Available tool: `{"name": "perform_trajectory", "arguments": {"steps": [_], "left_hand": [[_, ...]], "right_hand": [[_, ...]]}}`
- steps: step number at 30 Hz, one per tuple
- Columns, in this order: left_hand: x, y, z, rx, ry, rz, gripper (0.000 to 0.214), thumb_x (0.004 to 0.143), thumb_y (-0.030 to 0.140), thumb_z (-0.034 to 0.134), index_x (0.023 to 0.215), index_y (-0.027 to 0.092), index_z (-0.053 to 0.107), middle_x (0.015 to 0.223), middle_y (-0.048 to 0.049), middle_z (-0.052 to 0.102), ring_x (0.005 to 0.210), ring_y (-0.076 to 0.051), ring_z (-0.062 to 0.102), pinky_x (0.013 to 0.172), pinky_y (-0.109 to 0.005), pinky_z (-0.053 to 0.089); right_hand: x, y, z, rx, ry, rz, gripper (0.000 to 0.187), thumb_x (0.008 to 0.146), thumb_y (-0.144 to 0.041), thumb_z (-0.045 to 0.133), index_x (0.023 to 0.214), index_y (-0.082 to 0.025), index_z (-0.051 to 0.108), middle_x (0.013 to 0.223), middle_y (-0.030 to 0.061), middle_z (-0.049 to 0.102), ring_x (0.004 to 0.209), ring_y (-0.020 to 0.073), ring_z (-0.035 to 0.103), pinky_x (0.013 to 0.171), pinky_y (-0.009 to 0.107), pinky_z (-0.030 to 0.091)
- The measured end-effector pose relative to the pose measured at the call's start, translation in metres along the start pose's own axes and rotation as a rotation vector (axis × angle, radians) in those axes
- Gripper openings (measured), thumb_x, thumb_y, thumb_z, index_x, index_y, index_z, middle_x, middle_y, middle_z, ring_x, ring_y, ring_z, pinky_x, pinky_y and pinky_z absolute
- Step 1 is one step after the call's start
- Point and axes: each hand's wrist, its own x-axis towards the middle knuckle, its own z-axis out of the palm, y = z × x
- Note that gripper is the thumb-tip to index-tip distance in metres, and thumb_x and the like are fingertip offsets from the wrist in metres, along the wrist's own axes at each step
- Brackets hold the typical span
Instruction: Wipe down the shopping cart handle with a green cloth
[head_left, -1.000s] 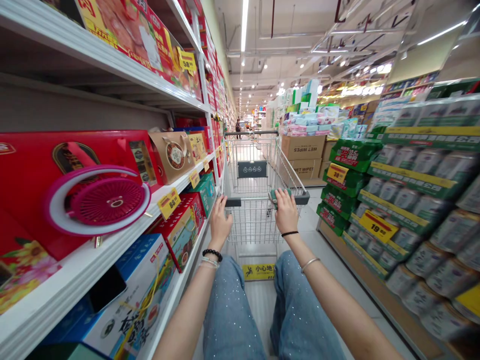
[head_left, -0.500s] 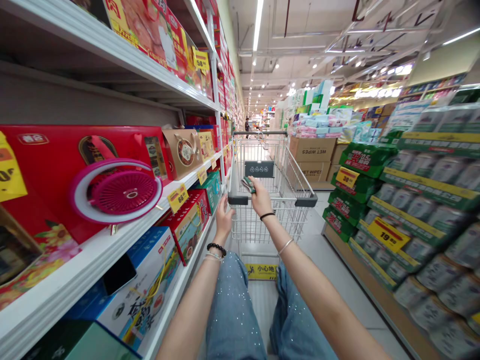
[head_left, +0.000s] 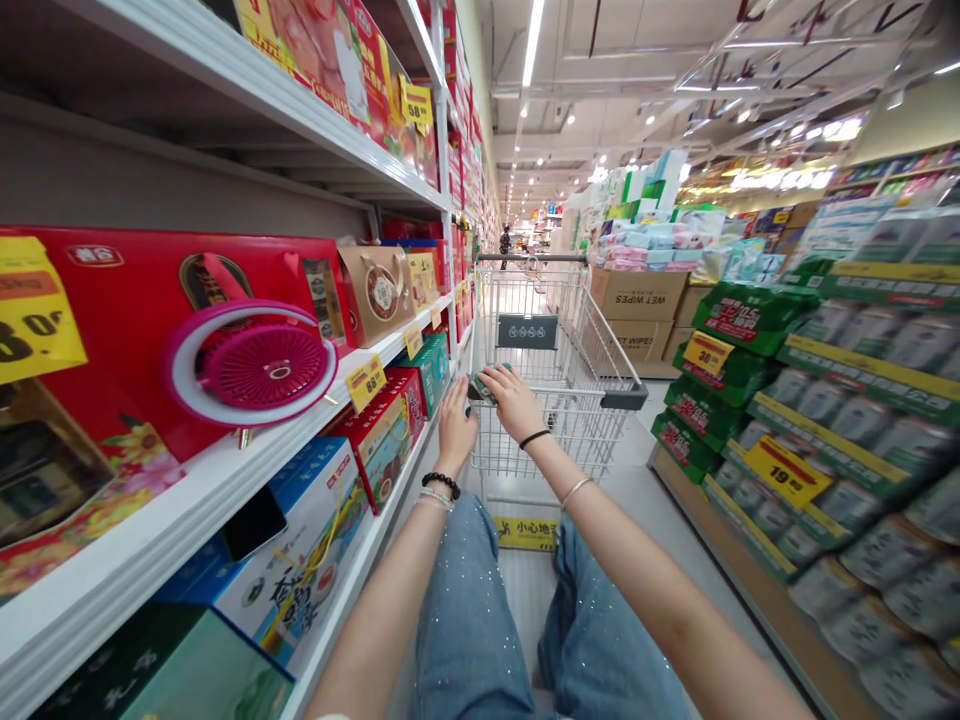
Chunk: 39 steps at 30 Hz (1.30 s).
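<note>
In front of me stands a wire shopping cart (head_left: 525,440) with a dark grey handle that has a wide grip at each end. My right hand (head_left: 514,402) is closed over a small folded green-and-white cloth (head_left: 482,388), at the left end of the handle. The fingers cover most of the cloth. Beside it, my left hand (head_left: 456,425) reaches up with its fingers stretched out, close to the handle's left end and the shelf edge. Whether it touches the handle I cannot tell.
At left, shelving (head_left: 352,400) holds gift boxes, a pink round fan (head_left: 259,370) and a black flat object (head_left: 255,522). Stacked drink cans (head_left: 832,400) and wet-wipe cartons (head_left: 637,300) line the right side. A person (head_left: 505,245) is far down the aisle.
My right hand has moved left along the handle with the cloth, close to my left hand. My left hand's fingers have straightened upward. The view has shifted slightly left.
</note>
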Motion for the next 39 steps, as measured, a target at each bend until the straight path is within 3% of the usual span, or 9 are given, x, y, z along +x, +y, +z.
{"name": "perform_trajectory", "arguments": {"steps": [6, 12, 15, 18, 21, 26, 30, 33, 39], "left_hand": [[-0.004, 0.012, -0.006, 0.140, 0.024, -0.020, 0.073, 0.072, 0.005, 0.047, 0.144, 0.022, 0.047, 0.154, -0.0066, 0.043, 0.144, -0.030, 0.036, 0.122, -0.059, 0.019], [0.000, 0.024, -0.019, 0.075, 0.055, 0.134, 0.068, 0.077, 0.007, 0.044, 0.143, 0.025, 0.048, 0.152, -0.0035, 0.048, 0.143, -0.022, 0.039, 0.123, -0.048, 0.026], [0.001, 0.035, -0.011, 0.072, 0.027, 0.164, 0.067, 0.077, 0.009, 0.046, 0.142, 0.025, 0.049, 0.151, -0.0024, 0.048, 0.143, -0.022, 0.039, 0.124, -0.049, 0.023], [0.001, 0.048, 0.005, 0.118, -0.055, 0.185, 0.066, 0.076, 0.011, 0.050, 0.140, 0.024, 0.051, 0.152, -0.0045, 0.047, 0.145, -0.028, 0.035, 0.124, -0.056, 0.017], [-0.001, 0.056, 0.017, 0.171, -0.086, 0.193, 0.065, 0.074, 0.011, 0.053, 0.137, 0.022, 0.054, 0.147, -0.0074, 0.052, 0.145, -0.033, 0.033, 0.123, -0.060, 0.012], [-0.005, 0.055, 0.023, 0.236, -0.056, 0.210, 0.065, 0.072, 0.007, 0.052, 0.136, 0.020, 0.054, 0.142, -0.0088, 0.057, 0.144, -0.032, 0.034, 0.123, -0.058, 0.015], [-0.008, 0.051, 0.019, 0.262, -0.067, 0.212, 0.070, 0.072, 0.005, 0.051, 0.140, 0.019, 0.049, 0.146, -0.0101, 0.053, 0.145, -0.032, 0.033, 0.122, -0.060, 0.014], [-0.008, 0.050, 0.016, 0.280, -0.094, 0.234, 0.070, 0.074, 0.005, 0.048, 0.141, 0.022, 0.048, 0.148, -0.0078, 0.051, 0.146, -0.031, 0.032, 0.122, -0.061, 0.011], [-0.008, 0.047, 0.019, 0.333, -0.092, 0.248, 0.070, 0.075, 0.007, 0.048, 0.144, 0.022, 0.045, 0.150, -0.0077, 0.049, 0.147, -0.031, 0.030, 0.122, -0.060, 0.014]], "right_hand": [[-0.012, -0.006, 0.006, -0.059, 0.020, -0.025, 0.062, 0.086, 0.002, 0.036, 0.141, -0.020, 0.053, 0.150, 0.0067, 0.050, 0.144, 0.0213, 0.039, 0.121, 0.047, 0.030], [-0.063, 0.059, -0.035, -0.103, 0.137, 0.093, 0.074, 0.075, 0.006, 0.036, 0.140, -0.024, 0.054, 0.147, 0.0036, 0.053, 0.144, 0.0195, 0.038, 0.121, 0.050, 0.029], [-0.082, 0.093, -0.063, -0.138, 0.216, 0.224, 0.076, 0.071, 0.006, 0.037, 0.139, -0.025, 0.055, 0.145, 0.0035, 0.055, 0.143, 0.0203, 0.040, 0.120, 0.052, 0.030], [-0.089, 0.106, -0.074, -0.150, 0.273, 0.308, 0.075, 0.071, 0.005, 0.036, 0.139, -0.021, 0.055, 0.146, 0.0065, 0.054, 0.142, 0.0208, 0.040, 0.120, 0.051, 0.031], [-0.082, 0.091, -0.057, -0.157, 0.287, 0.346, 0.072, 0.074, 0.004, 0.034, 0.139, -0.019, 0.055, 0.146, 0.0090, 0.054, 0.143, 0.0217, 0.038, 0.120, 0.052, 0.028], [-0.048, 0.035, -0.010, -0.123, 0.219, 0.314, 0.061, 0.085, 0.000, 0.035, 0.141, -0.018, 0.053, 0.149, 0.0103, 0.051, 0.144, 0.0224, 0.037, 0.122, 0.051, 0.025], [-0.033, 0.014, -0.003, -0.094, 0.138, 0.196, 0.058, 0.088, -0.002, 0.037, 0.141, -0.019, 0.053, 0.150, 0.0079, 0.049, 0.143, 0.0219, 0.039, 0.121, 0.047, 0.028], [-0.043, 0.030, -0.020, -0.116, 0.093, 0.117, 0.061, 0.086, 0.001, 0.036, 0.141, -0.021, 0.053, 0.151, 0.0055, 0.049, 0.144, 0.0206, 0.039, 0.122, 0.046, 0.028], [-0.092, 0.106, -0.079, -0.155, 0.170, 0.122, 0.074, 0.075, 0.007, 0.035, 0.138, -0.025, 0.056, 0.145, 0.0021, 0.056, 0.142, 0.0179, 0.041, 0.121, 0.047, 0.031]]}}
